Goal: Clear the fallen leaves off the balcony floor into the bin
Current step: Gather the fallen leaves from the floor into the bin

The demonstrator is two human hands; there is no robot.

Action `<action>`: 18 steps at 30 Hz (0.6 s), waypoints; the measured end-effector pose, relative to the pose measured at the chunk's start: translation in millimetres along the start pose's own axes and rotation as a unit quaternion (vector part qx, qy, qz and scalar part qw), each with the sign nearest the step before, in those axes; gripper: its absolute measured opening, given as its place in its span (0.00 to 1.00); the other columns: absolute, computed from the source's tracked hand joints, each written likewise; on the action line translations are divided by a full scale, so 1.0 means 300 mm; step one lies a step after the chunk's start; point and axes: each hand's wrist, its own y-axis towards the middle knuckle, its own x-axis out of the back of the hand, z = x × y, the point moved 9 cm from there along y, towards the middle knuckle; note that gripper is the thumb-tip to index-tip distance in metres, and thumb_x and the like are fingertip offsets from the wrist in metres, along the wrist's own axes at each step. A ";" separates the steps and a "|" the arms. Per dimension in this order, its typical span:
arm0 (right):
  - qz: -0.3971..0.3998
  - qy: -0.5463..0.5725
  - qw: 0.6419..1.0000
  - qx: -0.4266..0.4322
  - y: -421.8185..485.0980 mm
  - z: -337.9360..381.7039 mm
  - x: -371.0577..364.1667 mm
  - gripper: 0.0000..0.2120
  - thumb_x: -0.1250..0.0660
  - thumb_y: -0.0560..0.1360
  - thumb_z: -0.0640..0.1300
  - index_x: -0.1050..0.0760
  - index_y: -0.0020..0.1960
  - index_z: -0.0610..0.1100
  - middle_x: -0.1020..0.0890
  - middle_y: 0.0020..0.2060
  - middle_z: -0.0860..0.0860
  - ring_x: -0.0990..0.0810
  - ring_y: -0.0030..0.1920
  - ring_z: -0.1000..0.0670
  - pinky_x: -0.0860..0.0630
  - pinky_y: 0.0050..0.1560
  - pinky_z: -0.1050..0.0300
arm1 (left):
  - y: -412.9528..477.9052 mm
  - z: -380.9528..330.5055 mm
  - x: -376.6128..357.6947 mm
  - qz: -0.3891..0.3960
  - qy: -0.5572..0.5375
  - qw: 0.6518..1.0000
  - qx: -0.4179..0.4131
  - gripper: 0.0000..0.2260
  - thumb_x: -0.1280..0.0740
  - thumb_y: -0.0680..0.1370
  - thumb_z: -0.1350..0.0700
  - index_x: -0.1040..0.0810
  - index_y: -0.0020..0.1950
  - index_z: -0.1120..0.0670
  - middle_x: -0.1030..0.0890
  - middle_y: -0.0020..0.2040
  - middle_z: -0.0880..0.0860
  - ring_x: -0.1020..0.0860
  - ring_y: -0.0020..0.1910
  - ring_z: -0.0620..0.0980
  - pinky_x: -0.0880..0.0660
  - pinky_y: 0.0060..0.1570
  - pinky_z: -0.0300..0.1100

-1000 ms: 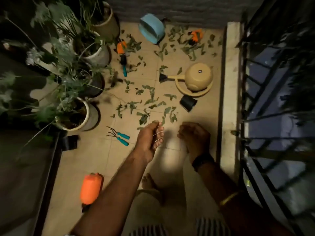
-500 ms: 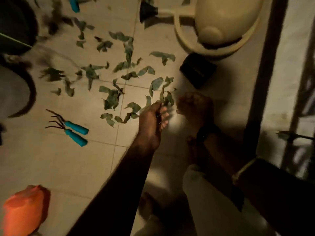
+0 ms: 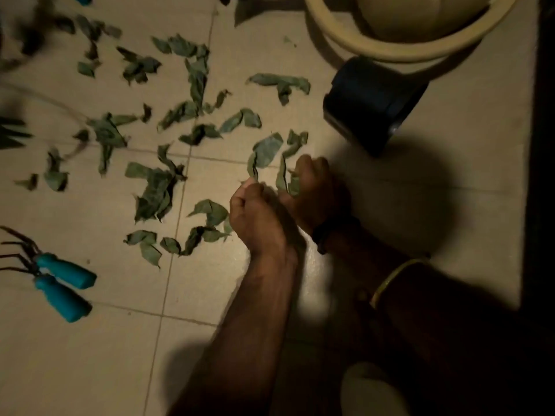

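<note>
Balcony tile floor (image 3: 90, 340): I see both hands clenched on leaves beside black pot (image 3: 372, 103); loose leaves (image 3: 156, 190) lie pot-left, left hand (image 3: 258, 217) nearer than right hand (image 3: 315, 193)

Two hand rakes (image 3: 57, 277), one black pot (image 3: 372, 103)

Leaves (image 3: 156, 187) lay scattered across the floor (image 3: 90, 355), left of and beyond the two hands. The left hand (image 3: 255, 214) sat just beside the right hand (image 3: 315, 190). Two hand rakes (image 3: 60, 280) lay far left. A small pot (image 3: 372, 103) lay beyond the hands, touching the watering can (image 3: 405, 31) behind it.
</note>
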 end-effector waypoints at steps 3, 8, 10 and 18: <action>-0.025 -0.020 0.998 0.063 0.025 -0.003 0.037 0.02 0.38 0.69 0.39 0.27 0.39 0.43 0.23 0.34 0.44 0.25 0.33 0.41 0.42 0.34 0.59 | 0.040 -0.081 -0.048 -0.021 0.081 0.992 -0.096 0.12 0.35 0.78 0.53 0.20 0.58 0.58 0.18 0.54 0.58 0.20 0.52 0.54 0.21 0.56 0.49; 0.086 0.019 0.994 0.061 0.054 -0.076 0.038 0.14 0.38 0.78 0.43 0.21 0.37 0.41 0.18 0.34 0.47 0.20 0.35 0.44 0.28 0.34 0.58 | 0.060 -0.155 -0.253 0.171 0.276 0.932 -0.158 0.13 0.34 0.79 0.53 0.21 0.63 0.49 0.19 0.58 0.49 0.22 0.58 0.47 0.25 0.63 0.47; 0.097 0.087 0.990 0.044 0.041 -0.075 0.070 0.08 0.31 0.76 0.45 0.15 0.44 0.43 0.14 0.39 0.48 0.18 0.39 0.48 0.23 0.41 0.57 | 0.045 -0.152 -0.306 0.236 0.331 0.899 -0.164 0.10 0.35 0.81 0.54 0.19 0.60 0.52 0.17 0.56 0.51 0.20 0.55 0.47 0.24 0.58 0.43; -0.093 0.125 0.988 0.001 0.009 0.012 0.215 0.14 0.40 0.81 0.44 0.18 0.49 0.38 0.15 0.41 0.44 0.20 0.38 0.47 0.25 0.40 0.60 | -0.027 0.000 -0.288 0.281 0.178 0.943 0.028 0.14 0.40 0.82 0.56 0.20 0.64 0.56 0.18 0.59 0.57 0.19 0.56 0.54 0.21 0.57 0.45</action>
